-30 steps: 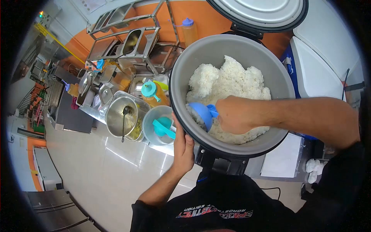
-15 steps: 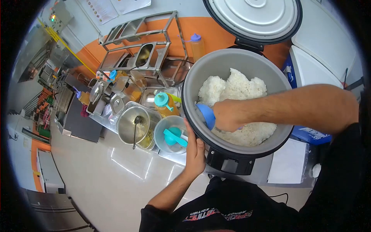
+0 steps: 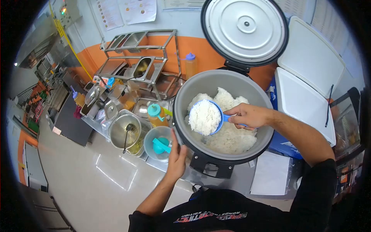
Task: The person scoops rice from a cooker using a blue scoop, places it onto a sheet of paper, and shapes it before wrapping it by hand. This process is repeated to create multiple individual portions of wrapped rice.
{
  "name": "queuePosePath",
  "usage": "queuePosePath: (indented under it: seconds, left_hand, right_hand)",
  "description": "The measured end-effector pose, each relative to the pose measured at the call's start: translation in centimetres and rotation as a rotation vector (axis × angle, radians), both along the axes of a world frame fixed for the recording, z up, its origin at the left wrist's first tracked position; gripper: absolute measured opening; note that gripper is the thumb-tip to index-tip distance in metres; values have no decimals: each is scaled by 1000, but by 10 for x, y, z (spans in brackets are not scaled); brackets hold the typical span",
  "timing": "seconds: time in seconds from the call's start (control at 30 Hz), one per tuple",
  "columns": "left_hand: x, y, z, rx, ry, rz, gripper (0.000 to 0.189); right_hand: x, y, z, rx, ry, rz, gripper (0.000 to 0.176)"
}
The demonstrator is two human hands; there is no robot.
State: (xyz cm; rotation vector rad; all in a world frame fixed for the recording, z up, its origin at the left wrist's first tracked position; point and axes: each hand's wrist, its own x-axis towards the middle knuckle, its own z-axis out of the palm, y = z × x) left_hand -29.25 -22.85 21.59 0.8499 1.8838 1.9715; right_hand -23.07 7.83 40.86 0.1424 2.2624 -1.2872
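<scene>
My right hand (image 3: 249,115) grips the handle of a blue scoop (image 3: 223,120), which is heaped with white rice (image 3: 204,117). The scoop is above the inside of a large rice cooker (image 3: 181,96) with a grey inner pot. More cooked rice (image 3: 232,141) lies in the pot below it. My left hand (image 3: 177,160) rests flat with fingers stretched against the cooker's outer left side. Beside that hand stands a clear tub (image 3: 150,145) holding a turquoise scoop (image 3: 161,145).
The cooker's lid (image 3: 245,31) stands raised behind the pot. To the right is an open white-and-blue cool box (image 3: 301,104). A steel pot with a ladle (image 3: 130,127), a sauce bottle (image 3: 156,115) and a metal rack (image 3: 164,62) stand left. White paper (image 3: 270,174) lies in front right.
My right hand has lifted the blue scoop out of the rice, now full and level. My left hand stays at the cooker's side. The view has tilted up slightly.
</scene>
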Motion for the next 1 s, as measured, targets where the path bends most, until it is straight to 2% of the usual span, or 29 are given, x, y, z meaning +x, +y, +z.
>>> queuePosePath:
  seconds: [0.03, 0.17, 0.2, 0.23, 0.27, 0.3, 0.33, 0.4, 0.47, 0.5, 0.57, 0.63, 0.7, 0.77, 0.83, 0.9, 0.93, 1.0]
  left_hand:
    - [2, -3, -7, 6, 7, -16, 72]
    - [10, -19, -27, -8, -102, 235, 66]
    - [15, -19, -33, -18, -130, 290, 65]
    - [25, -21, -41, -28, -128, 252, 65]
    - [38, -23, -52, -50, -37, 290, 64]
    - [53, -24, -63, -77, 50, 323, 64]
    - [70, -21, -82, -54, 53, 345, 59]
    - [111, -26, -121, -207, 13, 234, 56]
    - [159, -37, -131, -364, -23, 138, 54]
    - [177, -25, -127, -389, -28, -50, 46]
    - [208, 12, -116, -405, -31, -391, 36]
    - [237, 59, -118, -426, 133, -522, 31]
    - [264, 110, -126, -393, 317, -546, 31]
    - [283, 158, -126, -337, 576, -546, 36]
    - [292, 191, -147, -384, 667, -567, 39]
    - [298, 203, -160, -416, 760, -580, 43]
    - [299, 203, -162, -438, 778, -567, 43]
    - [300, 204, -167, -460, 799, -558, 43]
  right_hand:
    - [11, 3, 6, -30, 15, -32, 50]
    - [74, 23, 15, -212, 57, -199, 45]
    - [95, 28, 16, -314, 33, -273, 37]
    - [119, 30, 16, -419, 11, -350, 32]
    - [143, 29, 15, -501, 47, -421, 23]
    - [168, 33, 6, -517, 41, -473, 23]
    - [196, 37, -6, -643, 73, -518, 24]
    - [259, 37, -40, -807, 64, -634, 26]
    - [320, 33, -78, -901, 176, -773, 27]
    - [346, 35, -96, -930, 241, -823, 29]
    - [401, 35, -137, -997, 207, -903, 30]
    - [441, 38, -176, -1191, 151, -1142, 29]
    - [467, 48, -220, -1216, 112, -1166, 31]
    - [485, 52, -252, -1120, 125, -1247, 33]
    - [485, 59, -259, -1049, 131, -1297, 31]
    - [485, 74, -270, -684, 77, -1396, 33]
    - [485, 81, -281, -682, 82, -1395, 33]
    - [483, 90, -306, 492, 328, -985, 32]
